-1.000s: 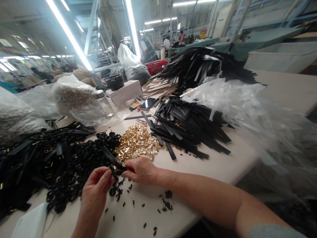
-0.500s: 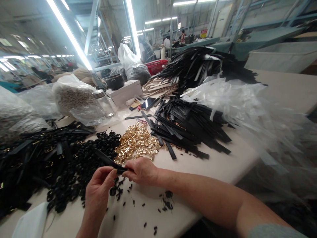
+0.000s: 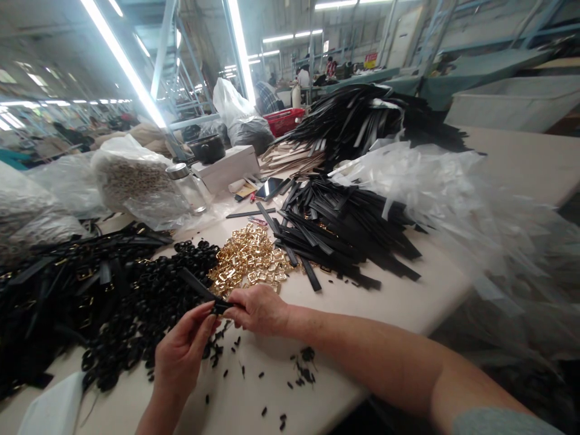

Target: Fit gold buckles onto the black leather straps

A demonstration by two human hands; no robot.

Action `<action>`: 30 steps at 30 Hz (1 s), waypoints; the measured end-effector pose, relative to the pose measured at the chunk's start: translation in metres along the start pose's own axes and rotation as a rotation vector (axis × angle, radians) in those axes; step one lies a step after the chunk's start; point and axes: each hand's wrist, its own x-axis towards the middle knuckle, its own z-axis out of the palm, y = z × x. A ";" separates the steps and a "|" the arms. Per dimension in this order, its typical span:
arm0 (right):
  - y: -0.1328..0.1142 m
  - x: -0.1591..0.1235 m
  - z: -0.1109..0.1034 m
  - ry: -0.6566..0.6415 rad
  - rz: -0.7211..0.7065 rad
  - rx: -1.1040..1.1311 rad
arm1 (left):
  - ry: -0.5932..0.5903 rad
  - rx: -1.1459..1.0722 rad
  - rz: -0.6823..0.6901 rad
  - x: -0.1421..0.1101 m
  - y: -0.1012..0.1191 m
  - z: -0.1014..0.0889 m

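A black strap [image 3: 198, 283] is held between my two hands, its free end pointing up and to the left. My left hand [image 3: 183, 347] pinches it near the lower end with thumb and fingertips. From the other side my right hand [image 3: 259, 309] grips the same end, fingers curled round it. What lies between the fingertips is partly hidden. Just beyond my hands is a heap of gold buckles [image 3: 247, 257]. Small black loops [image 3: 131, 308] are piled to the left of them. Small black scraps [image 3: 226, 373] lie on the table under my hands.
Black straps with buckles [image 3: 49, 284] are heaped at far left. Loose black strips [image 3: 344, 229] lie beyond the right arm, beside plastic sheeting [image 3: 435, 187]. A glass jar [image 3: 189, 190], white box [image 3: 229, 169] and phone [image 3: 269, 188] stand or lie behind. A white container [image 3: 54, 405] sits front left.
My left fingertips have shifted slightly up and right along the strap, nearer my right hand. The strap's free end has tilted a little. The view has moved slightly.
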 end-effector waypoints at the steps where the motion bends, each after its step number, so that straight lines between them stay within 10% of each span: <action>1: 0.000 0.000 0.001 -0.004 0.000 0.003 | -0.006 0.020 0.007 0.000 -0.001 0.000; 30: -0.003 0.000 -0.004 -0.045 0.065 0.189 | 0.007 -0.393 -0.279 0.013 -0.003 -0.001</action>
